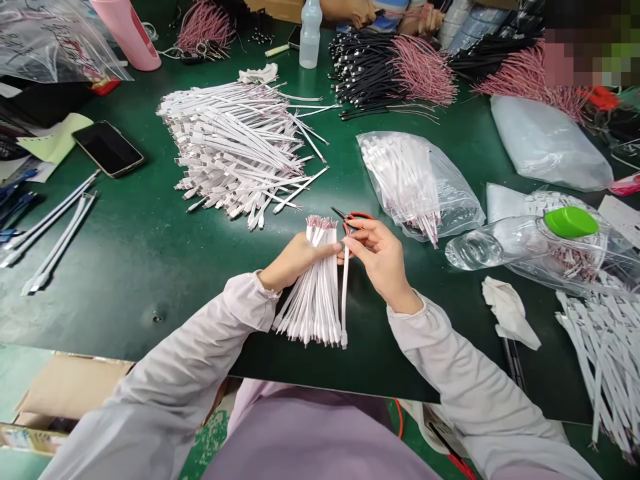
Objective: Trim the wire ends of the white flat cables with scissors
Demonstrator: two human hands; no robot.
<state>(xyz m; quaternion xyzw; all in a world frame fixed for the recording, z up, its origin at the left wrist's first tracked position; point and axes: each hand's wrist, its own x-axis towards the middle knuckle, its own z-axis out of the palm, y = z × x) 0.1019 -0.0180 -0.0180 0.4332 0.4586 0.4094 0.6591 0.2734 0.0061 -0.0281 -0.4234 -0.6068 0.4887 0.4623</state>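
Observation:
My left hand (305,257) is closed around a fanned bundle of white flat cables (315,293), their pinkish stripped wire ends up and their plugs hanging toward me. Beside the bundle hangs a single white cable (345,293), its upper end pinched between the thumb and fingers of my right hand (377,257). Red-handled pliers or cutters (356,216) lie just behind my right fingertips, partly hidden by them. Beyond my hands spreads a large heap of similar white cables (235,147), plugs mostly pointing left.
Bagged white cables (405,173) and a clear bottle with a green cap (500,243) lie to the right, near more loose white cables (605,353). A phone (107,148) rests at left. Black cables with red wires (390,70) and a co-worker's hand (353,10) are at the back.

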